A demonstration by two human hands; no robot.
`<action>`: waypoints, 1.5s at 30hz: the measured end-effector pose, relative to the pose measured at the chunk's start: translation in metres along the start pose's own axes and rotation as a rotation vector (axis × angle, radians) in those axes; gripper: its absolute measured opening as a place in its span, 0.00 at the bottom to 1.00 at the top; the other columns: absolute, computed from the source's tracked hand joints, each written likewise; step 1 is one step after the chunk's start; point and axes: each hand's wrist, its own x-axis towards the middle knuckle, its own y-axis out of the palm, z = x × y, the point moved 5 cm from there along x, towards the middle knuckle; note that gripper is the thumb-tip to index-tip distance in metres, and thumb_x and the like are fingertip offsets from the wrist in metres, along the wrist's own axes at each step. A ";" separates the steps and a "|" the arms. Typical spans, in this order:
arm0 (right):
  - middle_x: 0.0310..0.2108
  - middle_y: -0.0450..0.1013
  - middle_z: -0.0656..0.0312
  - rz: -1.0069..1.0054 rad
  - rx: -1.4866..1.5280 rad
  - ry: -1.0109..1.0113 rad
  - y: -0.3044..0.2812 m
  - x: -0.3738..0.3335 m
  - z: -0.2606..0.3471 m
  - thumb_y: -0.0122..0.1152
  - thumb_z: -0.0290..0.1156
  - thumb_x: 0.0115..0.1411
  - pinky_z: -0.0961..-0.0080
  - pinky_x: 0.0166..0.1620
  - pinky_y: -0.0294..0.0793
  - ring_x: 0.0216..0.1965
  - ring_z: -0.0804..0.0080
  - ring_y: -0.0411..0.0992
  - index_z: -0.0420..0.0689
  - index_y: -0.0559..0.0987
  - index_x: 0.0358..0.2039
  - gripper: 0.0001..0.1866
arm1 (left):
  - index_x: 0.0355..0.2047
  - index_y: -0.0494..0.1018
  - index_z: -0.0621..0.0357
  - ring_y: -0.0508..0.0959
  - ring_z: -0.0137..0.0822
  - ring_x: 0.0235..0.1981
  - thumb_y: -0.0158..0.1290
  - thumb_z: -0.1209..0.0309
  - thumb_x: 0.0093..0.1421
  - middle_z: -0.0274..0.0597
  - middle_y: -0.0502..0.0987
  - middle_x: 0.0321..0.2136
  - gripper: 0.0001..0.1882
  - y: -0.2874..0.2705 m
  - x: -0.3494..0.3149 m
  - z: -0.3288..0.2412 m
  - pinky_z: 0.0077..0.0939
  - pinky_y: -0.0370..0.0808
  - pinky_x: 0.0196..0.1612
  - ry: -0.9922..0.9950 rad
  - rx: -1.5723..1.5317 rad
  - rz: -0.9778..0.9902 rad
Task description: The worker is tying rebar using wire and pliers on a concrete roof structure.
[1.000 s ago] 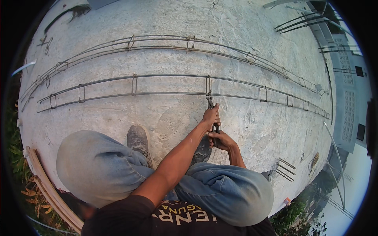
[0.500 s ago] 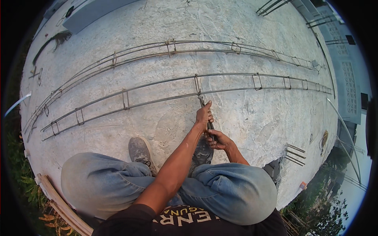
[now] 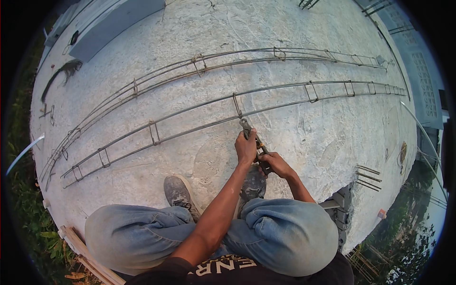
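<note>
A pair of dark steel pincers (image 3: 245,124) points away from me, its jaws beside the tied corner of a wire stirrup (image 3: 236,103) on the near rebar frame (image 3: 197,125). Whether the jaws touch the tie is too small to tell. Around the pincers, just behind the jaws, my left hand (image 3: 246,149) is closed. My right hand (image 3: 277,165) closes on the handle end, nearer to my body and to the right. My dusty shoes (image 3: 179,192) are planted below the frame.
A second rebar frame (image 3: 166,76) lies farther off on the rough concrete slab. A grey block (image 3: 116,28) sits at the far left, near a bundle of dark wire (image 3: 64,76). Bars (image 3: 368,179) jut out by a broken slab edge at the right. Planks (image 3: 90,259) lie lower left.
My view has shifted a little. The pincers' handles show more plainly now, with my right hand slightly farther right. The jaws stay at the same stirrup.
</note>
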 end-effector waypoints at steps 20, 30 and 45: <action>0.42 0.77 0.54 -0.598 -0.417 -0.352 0.002 -0.027 0.003 0.53 0.40 0.65 0.70 0.40 0.75 0.40 0.67 0.77 0.37 0.76 0.45 0.18 | 0.35 0.76 0.70 0.83 0.36 0.24 0.43 0.63 0.68 0.48 0.81 0.29 0.20 0.002 -0.006 -0.003 0.25 0.78 0.24 0.009 -0.047 0.098; 0.42 0.76 0.48 -1.297 -0.983 -0.409 -0.034 -0.089 0.032 0.50 0.47 0.66 0.65 0.50 0.71 0.44 0.52 0.75 0.31 0.73 0.49 0.27 | 0.39 0.78 0.64 0.79 0.34 0.37 0.40 0.56 0.69 0.44 0.81 0.33 0.24 0.026 -0.017 -0.061 0.30 0.73 0.43 0.227 -0.009 0.215; 0.29 0.76 0.46 -0.957 -1.096 -0.654 0.020 -0.009 0.143 0.55 0.44 0.64 0.57 0.36 0.72 0.31 0.45 0.74 0.39 0.81 0.35 0.19 | 0.44 0.76 0.63 0.71 0.52 0.49 0.51 0.61 0.63 0.53 0.78 0.42 0.18 -0.080 0.075 -0.139 0.43 0.67 0.53 0.676 0.869 -0.153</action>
